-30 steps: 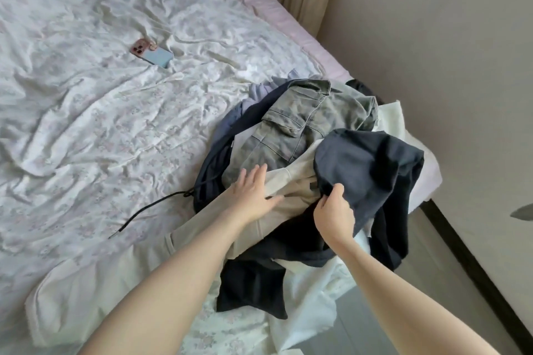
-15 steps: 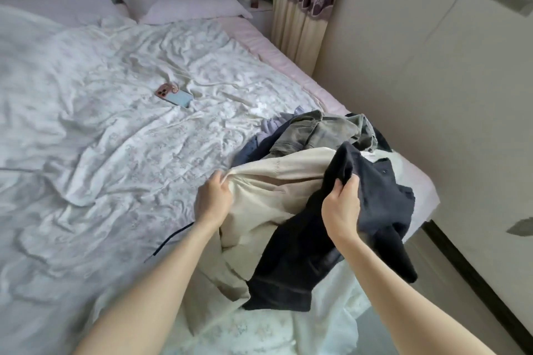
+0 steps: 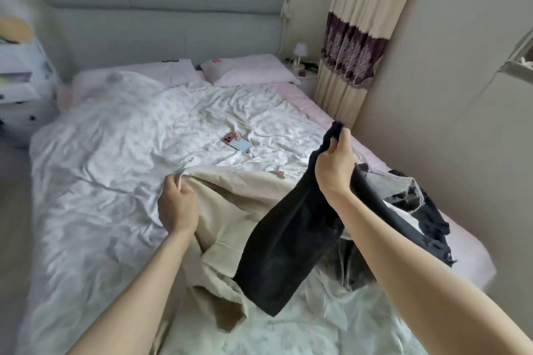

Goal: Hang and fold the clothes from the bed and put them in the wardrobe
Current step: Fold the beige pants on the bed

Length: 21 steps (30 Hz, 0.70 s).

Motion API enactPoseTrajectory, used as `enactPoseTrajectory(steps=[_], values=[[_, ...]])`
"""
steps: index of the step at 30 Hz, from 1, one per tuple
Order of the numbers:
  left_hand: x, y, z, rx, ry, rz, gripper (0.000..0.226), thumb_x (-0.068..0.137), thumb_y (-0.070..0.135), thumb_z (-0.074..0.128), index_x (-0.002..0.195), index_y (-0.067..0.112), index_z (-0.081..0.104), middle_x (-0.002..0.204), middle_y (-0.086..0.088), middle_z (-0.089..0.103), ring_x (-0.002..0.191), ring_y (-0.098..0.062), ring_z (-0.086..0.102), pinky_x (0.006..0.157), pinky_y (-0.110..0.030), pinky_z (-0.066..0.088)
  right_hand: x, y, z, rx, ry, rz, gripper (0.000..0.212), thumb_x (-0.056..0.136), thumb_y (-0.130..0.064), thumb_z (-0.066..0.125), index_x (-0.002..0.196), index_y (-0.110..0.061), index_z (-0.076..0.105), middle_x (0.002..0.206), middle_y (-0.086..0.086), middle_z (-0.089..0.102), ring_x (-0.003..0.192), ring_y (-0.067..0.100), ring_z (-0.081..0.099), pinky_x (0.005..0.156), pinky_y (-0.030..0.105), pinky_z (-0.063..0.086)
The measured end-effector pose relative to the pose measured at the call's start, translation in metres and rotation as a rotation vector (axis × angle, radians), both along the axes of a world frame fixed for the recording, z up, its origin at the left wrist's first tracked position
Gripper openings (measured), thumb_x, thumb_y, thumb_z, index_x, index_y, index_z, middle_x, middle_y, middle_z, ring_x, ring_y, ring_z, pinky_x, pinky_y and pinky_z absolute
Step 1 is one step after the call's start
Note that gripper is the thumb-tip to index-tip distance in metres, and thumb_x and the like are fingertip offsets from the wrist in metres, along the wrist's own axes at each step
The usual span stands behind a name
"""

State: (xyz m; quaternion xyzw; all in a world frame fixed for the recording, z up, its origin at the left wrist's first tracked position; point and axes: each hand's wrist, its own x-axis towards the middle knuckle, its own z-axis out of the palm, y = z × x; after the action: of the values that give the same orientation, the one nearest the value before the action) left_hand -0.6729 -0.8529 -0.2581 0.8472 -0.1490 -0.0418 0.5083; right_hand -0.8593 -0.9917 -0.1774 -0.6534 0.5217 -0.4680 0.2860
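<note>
My left hand [image 3: 176,204] grips the upper edge of a beige garment [image 3: 230,210] and holds it up off the bed [image 3: 101,167]. My right hand [image 3: 334,163] is raised higher and clutches the top of a dark navy garment [image 3: 285,256], which hangs down over the beige one. Behind my right arm, at the bed's right edge, lies the rest of the clothes pile [image 3: 409,199]: grey-green denim, black and white pieces, partly hidden by my arm.
A phone [image 3: 237,143] lies on the crumpled white floral duvet mid-bed. Pink pillows [image 3: 251,69] and a grey headboard are at the far end. A curtain [image 3: 354,46] and a wall run close along the right; a white drawer unit [image 3: 20,81] stands left.
Both hands have lifted their garments up off the pile, the right hand highest. The camera has tilted up, so the headboard and pillows are now in view.
</note>
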Motion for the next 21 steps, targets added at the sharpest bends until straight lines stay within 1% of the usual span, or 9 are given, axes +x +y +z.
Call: enactPoseTrajectory(steps=[2, 4, 7, 9, 11, 14, 16, 19, 21], values=[[0.009, 0.003, 0.005, -0.018, 0.012, 0.048, 0.027, 0.098, 0.018, 0.037, 0.112, 0.003, 0.054, 0.116, -0.023, 0.059, 0.108, -0.041, 0.051, 0.084, -0.041, 0.037, 0.02, -0.008, 0.02, -0.078, -0.103, 0.056, 0.013, 0.098, -0.006, 0.03, 0.094, -0.016, 0.038, 0.073, -0.01, 0.045, 0.065, 0.008, 0.044, 0.055, 0.016, 0.035], [0.018, 0.013, 0.001, -0.035, 0.034, 0.085, 0.026, 0.097, 0.013, 0.036, 0.111, 0.001, 0.054, 0.115, -0.025, 0.058, 0.108, -0.041, 0.051, 0.086, -0.042, 0.037, 0.029, -0.019, 0.021, -0.014, -0.121, 0.095, 0.015, 0.098, -0.007, 0.032, 0.107, -0.014, 0.042, 0.09, -0.011, 0.053, 0.082, 0.01, 0.05, 0.065, 0.01, 0.035], [0.024, 0.035, -0.017, -0.081, 0.111, 0.083, 0.025, 0.095, 0.007, 0.038, 0.11, -0.001, 0.056, 0.113, -0.026, 0.058, 0.106, -0.038, 0.051, 0.084, -0.037, 0.036, 0.018, -0.036, -0.016, 0.298, 0.258, 0.058, 0.051, 0.093, -0.007, 0.04, 0.143, -0.008, 0.026, 0.139, 0.01, 0.043, 0.125, 0.028, 0.043, 0.101, 0.038, 0.038], [0.021, 0.049, -0.029, -0.13, 0.211, 0.108, 0.024, 0.096, 0.011, 0.039, 0.106, -0.001, 0.057, 0.108, -0.021, 0.06, 0.102, -0.034, 0.054, 0.076, -0.032, 0.034, 0.009, -0.026, -0.049, 0.455, 0.542, 0.081, 0.062, 0.091, -0.009, 0.042, 0.147, -0.008, 0.015, 0.148, 0.017, 0.028, 0.132, 0.035, 0.032, 0.104, 0.044, 0.034], [0.02, 0.061, -0.035, -0.205, 0.289, 0.114, 0.023, 0.096, 0.013, 0.039, 0.103, 0.002, 0.058, 0.106, -0.022, 0.061, 0.099, -0.032, 0.056, 0.074, -0.03, 0.036, 0.011, -0.001, -0.08, 0.42, 0.647, 0.312, 0.069, 0.092, -0.014, 0.045, 0.149, -0.015, 0.008, 0.152, 0.014, 0.019, 0.134, 0.033, 0.03, 0.104, 0.044, 0.034], [0.025, 0.076, -0.033, -0.262, 0.33, 0.115, 0.018, 0.094, 0.013, 0.041, 0.096, 0.009, 0.059, 0.106, -0.028, 0.061, 0.095, -0.037, 0.057, 0.082, -0.041, 0.045, 0.028, 0.042, -0.118, 0.309, 0.876, 0.852, 0.084, 0.091, -0.035, 0.054, 0.149, -0.028, -0.006, 0.156, 0.002, 0.011, 0.142, 0.024, 0.017, 0.114, 0.052, 0.017], [0.03, 0.091, -0.029, -0.349, 0.336, 0.146, 0.018, 0.094, 0.013, 0.042, 0.087, 0.016, 0.057, 0.092, -0.016, 0.064, 0.087, -0.027, 0.056, 0.079, -0.036, 0.044, 0.045, 0.066, -0.134, 0.272, 1.012, 0.997, 0.09, 0.087, -0.051, 0.054, 0.148, -0.031, -0.01, 0.156, -0.002, 0.012, 0.144, 0.022, 0.009, 0.113, 0.055, 0.005], [0.033, 0.114, -0.016, -0.485, 0.344, 0.133, 0.023, 0.094, 0.011, 0.043, 0.081, 0.022, 0.058, 0.079, 0.009, 0.061, 0.081, -0.012, 0.055, 0.075, -0.024, 0.043, 0.075, 0.086, -0.139, 0.067, 1.125, 0.909, 0.067, 0.091, -0.048, 0.046, 0.147, -0.028, 0.014, 0.138, 0.006, 0.044, 0.132, 0.026, 0.035, 0.111, 0.055, 0.006], [0.032, 0.126, -0.008, -0.54, 0.348, 0.096, 0.024, 0.093, 0.011, 0.046, 0.081, 0.024, 0.061, 0.074, 0.015, 0.065, 0.074, 0.0, 0.059, 0.071, -0.015, 0.045, 0.095, 0.096, -0.133, -0.098, 1.142, 0.774, 0.038, 0.096, -0.031, 0.039, 0.133, -0.02, 0.038, 0.112, 0.008, 0.062, 0.109, 0.029, 0.054, 0.106, 0.046, 0.023]])
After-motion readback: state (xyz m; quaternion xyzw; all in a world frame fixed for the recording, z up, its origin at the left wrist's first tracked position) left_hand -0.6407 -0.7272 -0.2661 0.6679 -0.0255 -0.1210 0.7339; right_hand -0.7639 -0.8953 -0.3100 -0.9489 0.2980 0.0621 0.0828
